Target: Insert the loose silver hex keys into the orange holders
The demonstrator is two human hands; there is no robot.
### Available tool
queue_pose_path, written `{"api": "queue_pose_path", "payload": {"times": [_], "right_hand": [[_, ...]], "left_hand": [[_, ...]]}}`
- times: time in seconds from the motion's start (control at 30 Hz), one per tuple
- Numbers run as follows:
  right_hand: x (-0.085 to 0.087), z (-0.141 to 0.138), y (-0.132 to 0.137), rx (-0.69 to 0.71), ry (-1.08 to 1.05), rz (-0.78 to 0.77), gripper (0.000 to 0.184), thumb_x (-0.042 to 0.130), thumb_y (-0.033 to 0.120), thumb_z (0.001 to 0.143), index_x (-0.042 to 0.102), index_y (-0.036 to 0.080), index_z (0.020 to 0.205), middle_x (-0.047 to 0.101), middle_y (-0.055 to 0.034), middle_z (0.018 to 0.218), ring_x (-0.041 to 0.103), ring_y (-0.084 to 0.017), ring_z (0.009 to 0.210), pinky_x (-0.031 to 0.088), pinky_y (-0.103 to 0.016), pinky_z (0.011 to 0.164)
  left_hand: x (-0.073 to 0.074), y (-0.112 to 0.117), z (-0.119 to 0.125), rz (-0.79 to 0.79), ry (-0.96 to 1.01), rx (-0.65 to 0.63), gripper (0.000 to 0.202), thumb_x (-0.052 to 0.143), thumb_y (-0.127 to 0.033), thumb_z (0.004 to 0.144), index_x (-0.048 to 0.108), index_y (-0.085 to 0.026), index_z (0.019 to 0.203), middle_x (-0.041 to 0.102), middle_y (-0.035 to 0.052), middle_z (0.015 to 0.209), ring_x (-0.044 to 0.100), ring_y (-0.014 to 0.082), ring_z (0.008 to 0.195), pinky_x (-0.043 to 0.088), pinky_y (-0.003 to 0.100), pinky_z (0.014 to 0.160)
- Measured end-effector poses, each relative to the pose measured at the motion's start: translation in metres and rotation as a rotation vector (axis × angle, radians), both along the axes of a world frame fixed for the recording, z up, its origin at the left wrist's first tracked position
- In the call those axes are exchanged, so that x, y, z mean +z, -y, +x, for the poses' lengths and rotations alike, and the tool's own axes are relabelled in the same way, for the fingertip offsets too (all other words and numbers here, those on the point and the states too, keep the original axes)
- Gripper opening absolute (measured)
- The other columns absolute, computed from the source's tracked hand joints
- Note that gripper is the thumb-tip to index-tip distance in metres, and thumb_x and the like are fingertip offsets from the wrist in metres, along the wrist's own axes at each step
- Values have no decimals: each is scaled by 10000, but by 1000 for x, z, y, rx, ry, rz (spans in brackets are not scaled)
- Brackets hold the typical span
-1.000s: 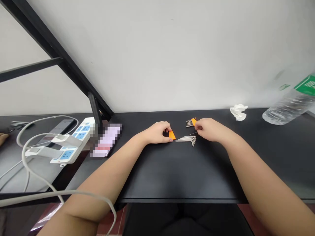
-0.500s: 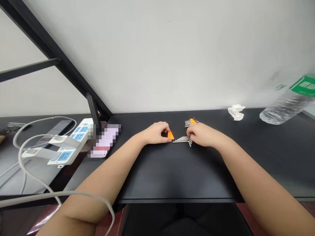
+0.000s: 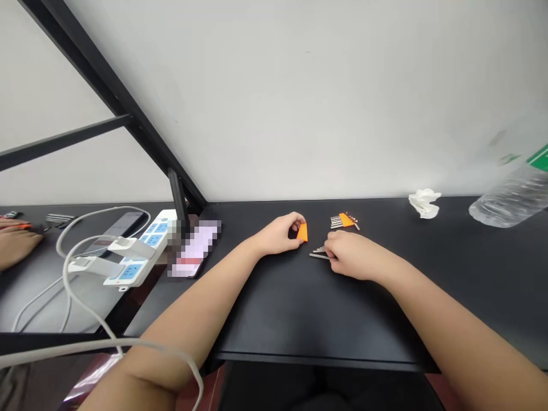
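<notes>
My left hand [image 3: 282, 234] pinches a small orange plastic hex key holder [image 3: 302, 232] between thumb and fingers, just above the black table. To its right, my right hand [image 3: 349, 254] is closed over several loose L-shaped hex keys, its fingertips on the nearest hex key [image 3: 319, 256]. The bent ends of these keys are hidden beneath that hand. Behind it lies a second orange holder [image 3: 346, 219], with several metal hex keys set through it.
A crumpled tissue [image 3: 424, 203] and a clear plastic bottle [image 3: 511, 197] are at the right. On the left are a phone [image 3: 194, 251], a white power strip [image 3: 143, 248] with cables, and a black metal frame [image 3: 177, 194]. Another person's hand [image 3: 19, 245] shows at the far left.
My right hand has come nearer and now covers the bent ends of the loose hex keys. The second holder is more exposed. The view has shifted left, bringing another person's hand in.
</notes>
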State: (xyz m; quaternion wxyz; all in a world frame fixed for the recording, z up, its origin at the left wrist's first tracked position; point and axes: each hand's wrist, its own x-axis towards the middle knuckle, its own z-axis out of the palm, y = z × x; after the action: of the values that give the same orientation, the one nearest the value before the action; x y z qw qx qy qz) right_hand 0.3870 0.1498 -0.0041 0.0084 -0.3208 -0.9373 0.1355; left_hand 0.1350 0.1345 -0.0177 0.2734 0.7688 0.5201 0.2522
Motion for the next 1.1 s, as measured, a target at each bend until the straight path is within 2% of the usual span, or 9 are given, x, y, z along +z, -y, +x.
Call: {"api": "queue_pose_path", "payload": {"times": [0.13, 0.23, 0.3, 0.57, 0.7, 0.83, 0.9, 0.97, 1.1], "right_hand": [[7, 6, -8, -113, -171, -56, 75, 553, 129, 831, 550, 195, 796, 634, 3, 775, 517, -118, 645, 335, -241, 577], [11, 13, -20, -186, -339, -56, 66, 540, 164, 883, 587, 205, 862, 629, 15, 760, 539, -118, 674, 380, -232, 624], [10, 15, -25, -184, -413, -38, 86, 541, 191, 909, 624, 204, 890, 644, 4, 802, 556, -122, 708, 401, -235, 652], [9, 20, -28, -100, -491, -22, 204, 510, 225, 965, 714, 219, 959, 680, -29, 955, 601, -137, 817, 449, -265, 739], [10, 16, -25, -117, -530, -100, 209, 533, 256, 955, 740, 229, 961, 691, -27, 984, 621, -144, 850, 472, -285, 776], [1, 1, -16, -203, -611, -414, 134, 589, 309, 913, 662, 216, 976, 673, -6, 876, 622, -133, 738, 493, -264, 660], [-5, -6, -14, -244, -677, -580, 158, 622, 306, 881, 583, 212, 1002, 642, 10, 825, 608, -121, 676, 491, -241, 593], [-10, -11, -14, -271, -740, -684, 209, 646, 278, 849, 536, 209, 1013, 632, 9, 855, 614, -114, 674, 506, -234, 582], [-14, -15, -15, -277, -787, -754, 210, 611, 225, 840, 519, 208, 1029, 621, 1, 909, 633, -120, 733, 534, -250, 629]], "left_hand": [[-9, -5, -1, 9, 257, 58, 449, 705, -185, 788, 544, -219, 1205, 636, 33, 1026, 622, 153, 900, 536, 318, 826], [-11, -6, 4, 12, 460, 48, 463, 748, -200, 788, 530, -216, 1196, 634, 31, 1011, 633, 147, 905, 535, 320, 853], [-10, -5, 8, 15, 548, 41, 469, 773, -205, 783, 531, -215, 1184, 637, 34, 1016, 640, 147, 917, 534, 325, 873], [-7, 0, 15, 28, 635, 47, 473, 816, -224, 776, 548, -207, 1166, 647, 40, 1010, 651, 148, 915, 545, 334, 891], [-7, 4, 22, 45, 609, 17, 468, 807, -225, 782, 550, -209, 1173, 658, 37, 1005, 656, 143, 900, 556, 336, 887], [-4, 12, 30, 47, 515, -34, 442, 762, -243, 825, 528, -215, 1198, 683, 56, 1059, 679, 158, 930, 574, 351, 896], [-1, 14, 32, 48, 439, -37, 433, 741, -249, 839, 525, -216, 1213, 697, 59, 1076, 691, 164, 934, 579, 349, 894], [3, 16, 32, 65, 334, -18, 449, 725, -240, 841, 526, -213, 1242, 705, 47, 1048, 690, 160, 899, 579, 331, 864], [6, 17, 31, 123, 80, -20, 490, 674, -206, 848, 535, -218, 1317, 706, 26, 1011, 662, 149, 818, 558, 302, 790]]}}
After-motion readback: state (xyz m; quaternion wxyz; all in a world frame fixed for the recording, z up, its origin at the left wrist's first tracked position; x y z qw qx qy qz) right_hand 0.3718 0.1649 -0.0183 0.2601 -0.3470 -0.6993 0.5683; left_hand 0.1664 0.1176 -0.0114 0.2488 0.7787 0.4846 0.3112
